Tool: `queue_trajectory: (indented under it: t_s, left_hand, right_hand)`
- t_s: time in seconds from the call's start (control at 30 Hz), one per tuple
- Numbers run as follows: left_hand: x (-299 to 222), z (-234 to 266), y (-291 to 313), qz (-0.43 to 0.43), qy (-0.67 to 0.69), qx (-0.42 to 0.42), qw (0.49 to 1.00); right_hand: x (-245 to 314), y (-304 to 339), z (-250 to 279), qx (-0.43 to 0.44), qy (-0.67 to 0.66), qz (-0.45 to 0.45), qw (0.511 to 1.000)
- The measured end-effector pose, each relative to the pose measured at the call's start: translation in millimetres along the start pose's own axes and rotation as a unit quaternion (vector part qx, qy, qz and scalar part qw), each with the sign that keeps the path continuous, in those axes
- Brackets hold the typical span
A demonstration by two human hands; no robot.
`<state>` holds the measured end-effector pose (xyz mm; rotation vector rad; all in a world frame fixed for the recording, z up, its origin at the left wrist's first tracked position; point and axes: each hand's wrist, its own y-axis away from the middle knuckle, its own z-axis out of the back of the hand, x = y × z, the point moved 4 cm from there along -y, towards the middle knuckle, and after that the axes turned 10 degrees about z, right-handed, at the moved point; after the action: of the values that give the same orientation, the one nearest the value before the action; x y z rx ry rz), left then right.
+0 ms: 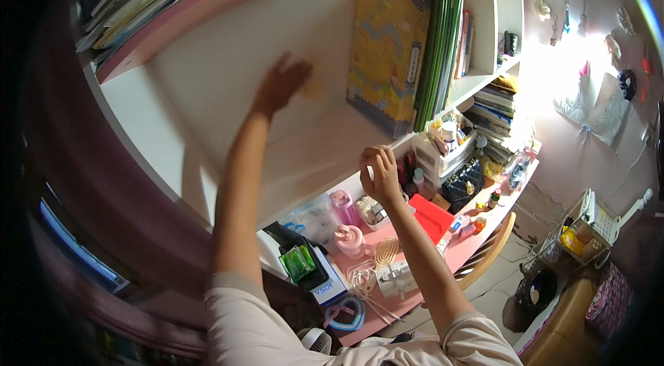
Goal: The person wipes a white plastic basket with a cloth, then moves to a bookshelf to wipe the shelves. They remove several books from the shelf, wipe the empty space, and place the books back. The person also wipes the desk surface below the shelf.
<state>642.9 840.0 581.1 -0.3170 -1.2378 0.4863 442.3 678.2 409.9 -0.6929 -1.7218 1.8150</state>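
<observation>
My left hand point(282, 84) is raised inside the white shelf compartment point(207, 48), slightly blurred, with its fingers stretched out and nothing visible in them. To its right stands a yellow patterned file box point(386, 55), apart from the hand. Several green folders point(440, 55) stand upright against the box's right side. My right hand point(379, 171) hovers in front of the shelf's lower edge, below the box. Its fingers are loosely bent, with a gap at the thumb, and I see nothing held.
Below lies a pink desk point(377, 321) crowded with a pink bottle point(351, 240), a red tray point(430, 218), a white power strip point(395, 279) and green packets point(297, 262). A black quilted bag point(463, 185) sits farther right. A wooden chair point(492, 252) stands beside the desk.
</observation>
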Motion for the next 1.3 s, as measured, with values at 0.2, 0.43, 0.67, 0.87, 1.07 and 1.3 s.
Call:
queue_trajectory:
  t_s: [0.2, 0.43, 0.67, 0.87, 1.07, 1.3]
  left_hand:
    - [96, 66, -36, 0.222, -0.053, -0.105, 0.968]
    - [6, 26, -1, 0.146, 0.104, 0.022, 0.984]
    - [67, 51, 43, 0.241, -0.067, 0.011, 0.968]
    - [41, 47, 35, 0.295, 0.109, 0.081, 0.946]
    - [-39, 28, 11, 0.2, 0.247, 0.267, 0.91]
    - [-99, -82, 16, 0.045, 0.339, 0.299, 0.891]
  right_hand:
    - [-1, 3, -4, -0.023, 0.02, -0.016, 0.999]
    - [1, 1, -6, -0.002, 0.001, 0.002, 1.0]
    - [-3, 7, -5, 0.007, -0.004, -0.009, 1.0]
    - [0, 3, -5, -0.013, -0.016, -0.014, 1.0]
    - [-3, 3, 1, 0.0, -0.015, -0.019, 1.0]
    - [5, -4, -1, 0.024, -0.044, -0.014, 0.999]
